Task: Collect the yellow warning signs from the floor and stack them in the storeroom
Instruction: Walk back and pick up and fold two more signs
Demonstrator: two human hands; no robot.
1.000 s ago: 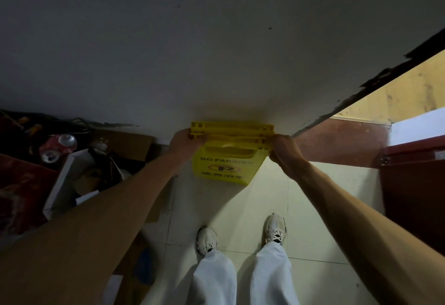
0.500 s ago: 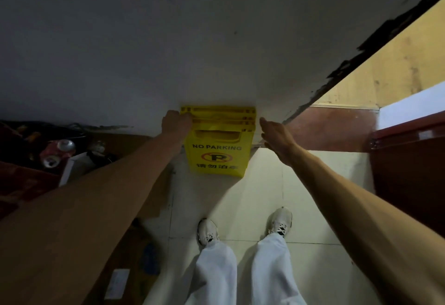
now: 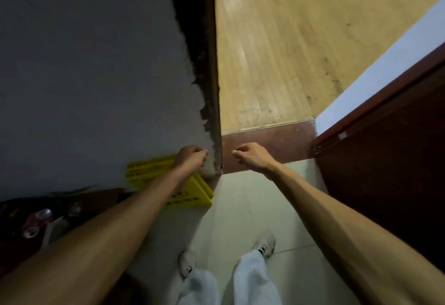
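Nearest to the camera are two legs in pale trousers (image 3: 199, 288) and two white sports shoes with dark marks (image 3: 187, 263), which stand on the pale tiled floor (image 3: 243, 208). Two bare forearms reach forward from the lower corners. Left of the shoes, in the dark corner, lie red drink cans with silver tops (image 3: 38, 219) among some clutter that is too dark to tell. Further from the shoes, the stack of yellow plastic folding warning signs (image 3: 149, 170) stands on the floor and leans against the grey plaster wall (image 3: 96, 88); the front one shows part of a round orange symbol and some letters, half hidden by the left forearm. The left hand (image 3: 191, 159) is above the signs with its fingers loosely curled and holds nothing; whether it touches the top of the stack I cannot tell. The right hand (image 3: 249, 156) hangs free to the right of the wall's broken edge, also loosely curled and empty, over the dark red threshold (image 3: 277, 141). Beyond this threshold lies the light wooden plank floor (image 3: 289, 52), and at its right the dark red-brown door (image 3: 385, 160).
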